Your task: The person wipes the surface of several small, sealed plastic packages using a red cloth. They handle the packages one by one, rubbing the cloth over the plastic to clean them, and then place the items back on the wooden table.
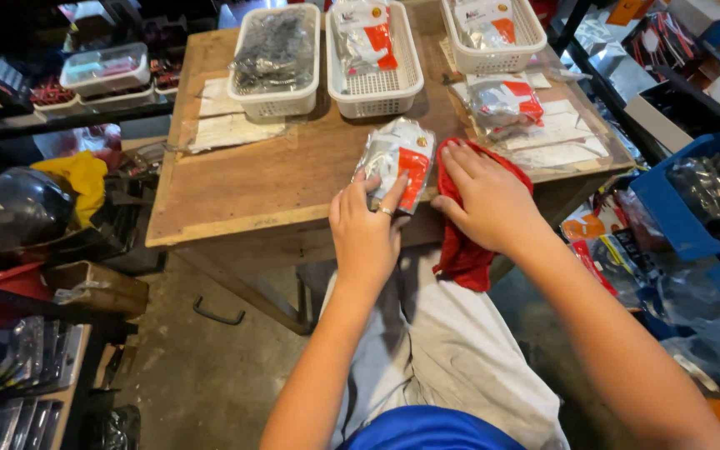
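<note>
Head camera looks down on a worn wooden table (277, 179), with three white baskets (374, 90) lined along its far side and the person seated at the near edge. Big worry first: the red cloth (465, 250) hangs half off that edge, pinned only by the right hand (487, 200); ease that palm and I'd say it slides down onto the lap. Next, the plastic packet (397, 158), silver with an orange patch, lies just beside the cloth near the table's front edge, and a careless nudge could tip it to the floor. Now the left hand (366, 229): its fingers (370, 185) curl narrowly around the packet's near end, thumb on one side, a light hold. On the right, fingers stretch flat and close together, pressing the cloth down, gripping nothing.
</note>
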